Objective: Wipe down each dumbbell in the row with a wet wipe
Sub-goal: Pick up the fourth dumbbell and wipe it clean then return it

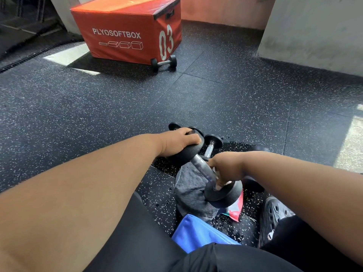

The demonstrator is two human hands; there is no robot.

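Both hands grasp one dumbbell (pixel 204 169): left hand (pixel 176 143) curled over its far head, right hand (pixel 225 169) pinching near the handle. Open speckled floor (pixel 98 107) stretches beyond to a red box (pixel 125 30) reading "PLYOSOFTBOX" and "03".

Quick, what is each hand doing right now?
Left hand: grips the far head of the dumbbell.
Right hand: pinches something pale, probably the wet wipe, against the near head.
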